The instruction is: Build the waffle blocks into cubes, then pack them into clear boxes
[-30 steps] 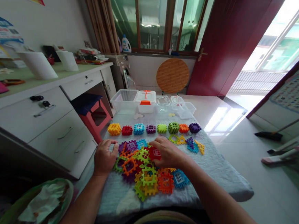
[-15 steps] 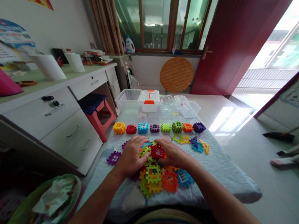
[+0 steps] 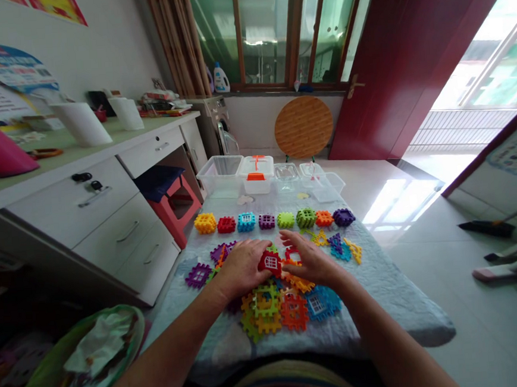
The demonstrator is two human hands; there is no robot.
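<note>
My left hand grips a red building tile with a white window grid, pinched at its left edge by thumb and fingers. Just right of it, my right hand is open, fingers apart, over orange pieces and a red one. Under and in front of both hands lies a heap of notched plastic tiles, among them a green tile, an orange-red tile and a blue window tile. Purple tiles lie left of my left hand. Part of the heap is hidden by my hands.
Beyond my hands runs a row of assembled blocks, from a yellow block to a dark purple block. Loose triangles lie at right. Clear plastic boxes stand at the table's far end. A waste basket is at lower left.
The red window tile has passed from my right hand to my left, which has shifted right. My right hand has let go and moved a little right, its fingers spreading.
</note>
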